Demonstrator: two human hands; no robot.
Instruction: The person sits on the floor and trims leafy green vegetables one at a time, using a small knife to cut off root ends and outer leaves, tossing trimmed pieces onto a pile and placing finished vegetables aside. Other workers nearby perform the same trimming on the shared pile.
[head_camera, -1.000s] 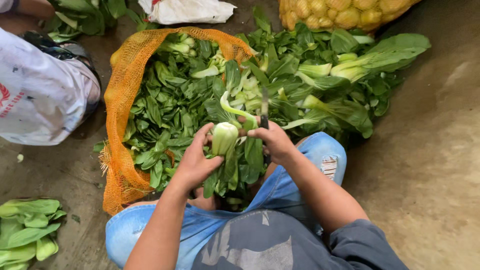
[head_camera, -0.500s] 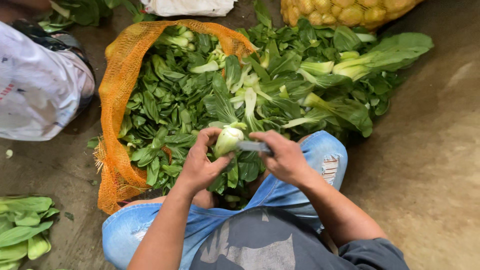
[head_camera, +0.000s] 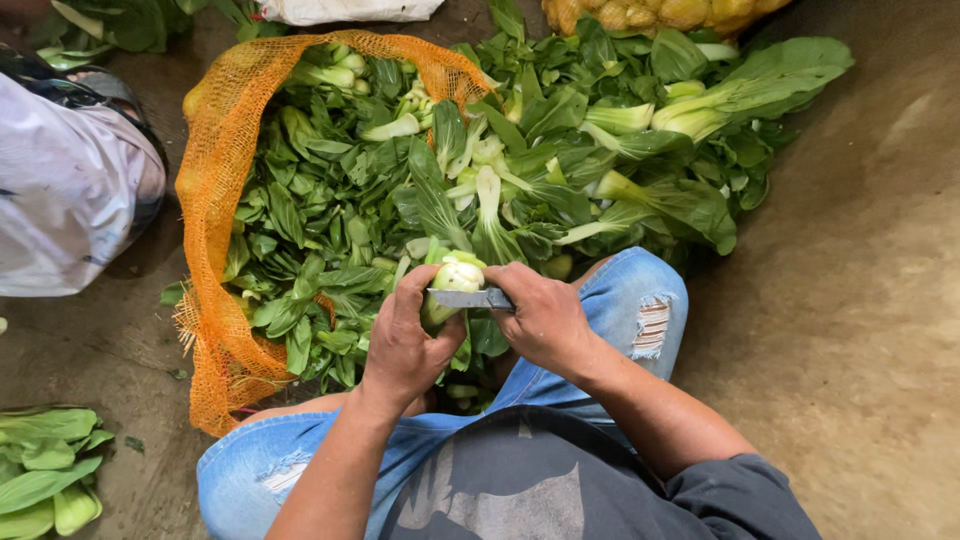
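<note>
Bare concrete floor (head_camera: 850, 300); centre frame, left hand (head_camera: 405, 340) grips pale green bok choy head (head_camera: 455, 280), right hand (head_camera: 545, 318) clasps flat steel knife blade (head_camera: 468, 298) across base: trimming step; cut needs steady pressure, clear of thumb

The left hand (head_camera: 405, 345) grips a bok choy (head_camera: 455, 280), its fingers (head_camera: 415, 295) curled around the stalk; the right hand (head_camera: 545, 315) presses a knife (head_camera: 470, 298) across its pale base, above an orange mesh sack (head_camera: 215, 200) of greens.
</note>
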